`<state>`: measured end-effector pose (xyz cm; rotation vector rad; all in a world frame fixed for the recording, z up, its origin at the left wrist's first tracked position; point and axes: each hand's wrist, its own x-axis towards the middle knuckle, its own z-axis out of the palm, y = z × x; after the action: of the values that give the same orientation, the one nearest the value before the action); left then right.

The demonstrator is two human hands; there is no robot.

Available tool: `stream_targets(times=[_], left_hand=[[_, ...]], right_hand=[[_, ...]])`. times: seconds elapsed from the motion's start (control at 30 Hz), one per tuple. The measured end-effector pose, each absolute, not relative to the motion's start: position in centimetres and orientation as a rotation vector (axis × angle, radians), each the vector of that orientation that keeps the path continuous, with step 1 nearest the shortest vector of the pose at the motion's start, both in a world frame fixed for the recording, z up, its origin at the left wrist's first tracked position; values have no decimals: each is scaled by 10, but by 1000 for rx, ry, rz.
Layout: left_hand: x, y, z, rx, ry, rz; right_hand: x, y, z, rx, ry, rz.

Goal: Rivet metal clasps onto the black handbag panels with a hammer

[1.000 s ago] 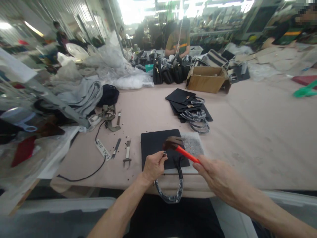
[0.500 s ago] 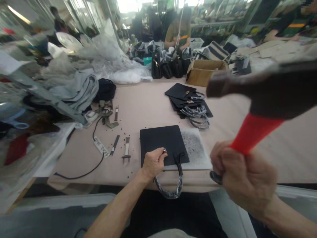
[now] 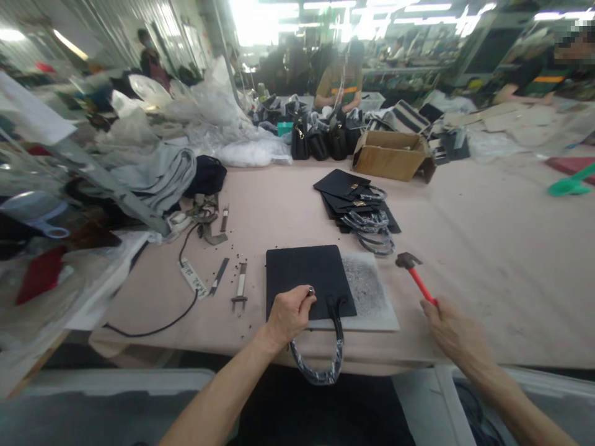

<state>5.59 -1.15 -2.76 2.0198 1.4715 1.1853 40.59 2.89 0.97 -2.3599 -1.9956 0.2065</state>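
Observation:
My left hand (image 3: pixel 289 314) is closed round a small metal punch (image 3: pixel 311 290), whose round top shows above the fingers. The punch stands over the lower part of a black bag panel (image 3: pixel 304 269). A handle (image 3: pixel 320 376) in clear wrap curves from the panel over the table's front edge. Under the panel lies a pale board (image 3: pixel 372 291) with dark, speckled marks. To the right, my right hand (image 3: pixel 453 325) grips a hammer (image 3: pixel 422 285) by its red handle. Its dark head is low, at or just above the table; contact is hard to tell.
More black panels with wrapped handles (image 3: pixel 357 201) are stacked behind. Left of my work lie a fork-shaped pricking tool (image 3: pixel 240 288), a flat strip (image 3: pixel 219 276) and a corded bar (image 3: pixel 190 277). A cardboard box (image 3: pixel 388 158) and black bags (image 3: pixel 318 142) stand farther back; a person sits beyond.
My right hand has brought the hammer from high near the camera down to the table's right side. My left hand keeps the punch on the panel. The view has tipped slightly upward.

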Motion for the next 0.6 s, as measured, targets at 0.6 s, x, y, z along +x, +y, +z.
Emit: stream_targets(times=[0.6], left_hand=[[27, 7, -19, 1234, 1765, 1562]], right_hand=[[254, 1, -27, -1528, -2429, 162]])
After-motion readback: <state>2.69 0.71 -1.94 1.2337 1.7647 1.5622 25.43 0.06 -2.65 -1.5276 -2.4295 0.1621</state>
